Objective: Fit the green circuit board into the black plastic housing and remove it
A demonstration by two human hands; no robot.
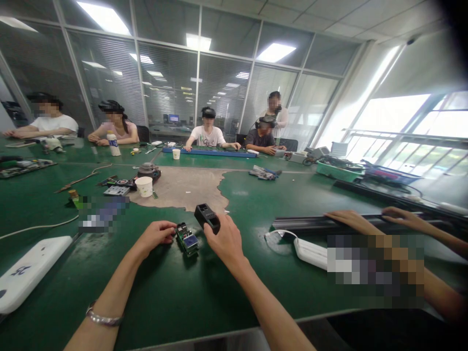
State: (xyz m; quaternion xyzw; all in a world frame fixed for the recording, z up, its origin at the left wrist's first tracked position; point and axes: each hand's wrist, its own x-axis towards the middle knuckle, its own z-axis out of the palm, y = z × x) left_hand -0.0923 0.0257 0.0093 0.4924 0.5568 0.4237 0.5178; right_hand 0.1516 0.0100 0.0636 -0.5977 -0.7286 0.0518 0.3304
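Observation:
My right hand [227,240] is closed around a black plastic housing [206,217] with rectangular cut-outs, raised a little over the green table. Left of it, my left hand [158,237] has its fingertips together at the edge of a green circuit board assembly [187,240] with a small blue-grey screen. That hand seems to grip the board's upper left corner. The board and the housing are apart, with a narrow gap between them. Fingers on the far side of the housing are hidden.
A paper cup [144,186] and loose electronic parts [122,184] stand beyond my left hand. White power banks [34,273] lie left and right. Close by at right, a co-worker's hands [353,222] rest on a long black bar [303,225]. Several people sit across the table.

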